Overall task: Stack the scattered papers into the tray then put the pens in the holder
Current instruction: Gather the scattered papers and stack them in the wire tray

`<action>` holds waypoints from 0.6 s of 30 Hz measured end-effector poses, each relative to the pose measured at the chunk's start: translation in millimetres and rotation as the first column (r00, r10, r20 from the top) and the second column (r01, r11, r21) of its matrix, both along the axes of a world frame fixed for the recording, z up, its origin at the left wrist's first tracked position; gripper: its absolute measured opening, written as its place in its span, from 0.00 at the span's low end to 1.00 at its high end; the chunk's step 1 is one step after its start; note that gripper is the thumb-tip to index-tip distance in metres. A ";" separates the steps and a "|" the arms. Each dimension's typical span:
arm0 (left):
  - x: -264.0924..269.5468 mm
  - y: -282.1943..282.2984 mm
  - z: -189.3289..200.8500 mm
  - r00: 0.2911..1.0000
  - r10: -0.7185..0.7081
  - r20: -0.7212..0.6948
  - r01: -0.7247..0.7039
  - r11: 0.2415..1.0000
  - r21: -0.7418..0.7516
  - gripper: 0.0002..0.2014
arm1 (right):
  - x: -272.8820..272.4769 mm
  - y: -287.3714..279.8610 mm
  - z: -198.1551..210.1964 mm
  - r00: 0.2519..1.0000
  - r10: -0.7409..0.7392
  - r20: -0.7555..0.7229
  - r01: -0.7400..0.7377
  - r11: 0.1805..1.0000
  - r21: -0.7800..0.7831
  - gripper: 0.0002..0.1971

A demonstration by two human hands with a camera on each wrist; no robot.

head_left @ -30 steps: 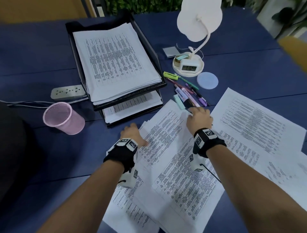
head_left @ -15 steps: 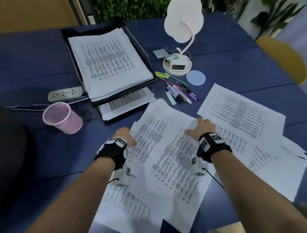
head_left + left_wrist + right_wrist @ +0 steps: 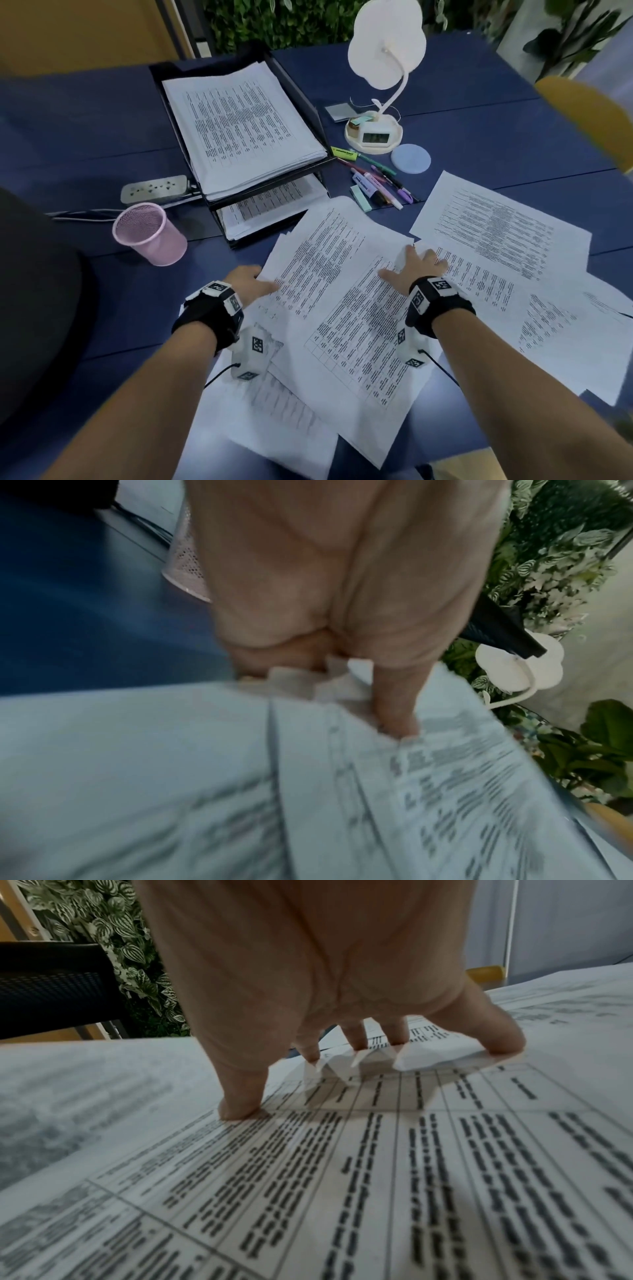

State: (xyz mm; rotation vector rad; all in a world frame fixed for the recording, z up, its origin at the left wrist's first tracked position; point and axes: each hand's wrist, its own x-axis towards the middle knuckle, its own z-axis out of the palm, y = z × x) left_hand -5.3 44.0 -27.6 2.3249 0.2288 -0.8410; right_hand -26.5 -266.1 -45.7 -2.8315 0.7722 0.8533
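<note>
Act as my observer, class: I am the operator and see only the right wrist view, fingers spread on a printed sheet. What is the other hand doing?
Observer: The left hand pinches the left edge of the scattered papers, thumb on top.
Operator: Is anything in the tray?
Observer: Yes, the black two-tier tray holds printed sheets on both tiers.
Operator: And the pens?
Observer: The pens lie loose on the table, right of the tray; the pink mesh holder stands left of it, with none showing inside.
</note>
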 end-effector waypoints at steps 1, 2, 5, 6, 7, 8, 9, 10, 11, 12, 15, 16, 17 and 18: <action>-2.8 -0.3 -1.9 0.995 0.085 0.048 -0.076 0.985 -0.151 0.11 | 0.1 0.3 0.4 1.000 -0.006 0.004 0.006 1.000 0.010 0.51; -5.3 -0.5 -3.2 0.983 0.170 0.076 -0.142 0.949 -0.281 0.09 | -0.2 0.6 1.7 1.000 -0.015 0.009 0.014 1.000 0.019 0.51; -7.5 5.2 -2.3 0.961 0.256 0.103 -0.178 0.860 -0.478 0.17 | -1.3 -1.8 9.2 0.998 -0.044 0.046 0.041 0.998 0.052 0.55; -5.6 8.1 0.5 0.956 0.265 0.123 -0.170 0.847 -0.504 0.19 | -1.6 -2.7 11.8 0.996 -0.060 0.070 0.055 0.996 0.066 0.56; -2.9 11.4 3.3 0.949 0.278 0.149 -0.162 0.834 -0.528 0.18 | -2.3 -3.5 13.5 0.993 -0.079 0.092 0.072 0.994 0.081 0.57; -0.3 13.6 8.9 0.940 0.295 0.170 -0.160 0.822 -0.546 0.15 | -2.7 -4.5 13.9 0.990 -0.090 0.107 0.080 0.993 0.088 0.57; 2.3 15.3 13.2 0.930 0.310 0.197 -0.150 0.809 -0.568 0.12 | -3.3 -4.9 13.7 0.988 -0.095 0.118 0.085 0.993 0.087 0.57; 4.0 15.3 19.7 0.918 0.319 0.236 -0.133 0.808 -0.574 0.11 | -3.3 -4.7 12.5 0.989 -0.091 0.117 0.082 0.994 0.077 0.57; 5.5 14.1 27.2 0.901 0.326 0.287 -0.108 0.808 -0.579 0.10 | -3.0 -3.9 12.4 0.991 -0.083 0.107 0.076 0.995 0.068 0.57; 7.1 11.6 37.2 0.880 0.328 0.345 -0.084 0.821 -0.565 0.09 | -2.7 -3.2 12.2 0.993 -0.072 0.094 0.066 0.996 0.060 0.56; 14.9 5.7 63.9 0.802 0.282 0.527 0.022 0.867 -0.498 0.06 | -2.3 -1.9 14.6 0.996 -0.053 0.078 0.048 0.997 0.055 0.54; 17.6 4.2 72.0 0.781 0.262 0.567 0.043 0.883 -0.468 0.04 | -1.8 -1.7 15.9 0.995 -0.061 0.074 0.055 0.996 0.075 0.54; 20.6 2.8 79.6 0.753 0.250 0.609 0.067 0.891 -0.449 0.03 | 0.1 -1.1 16.6 0.994 -0.067 0.091 0.057 0.993 0.107 0.55; 23.9 1.1 87.8 0.729 0.249 0.638 0.077 0.895 -0.439 0.03 | 3.6 0.2 18.6 0.987 -0.077 0.142 0.055 0.986 0.158 0.56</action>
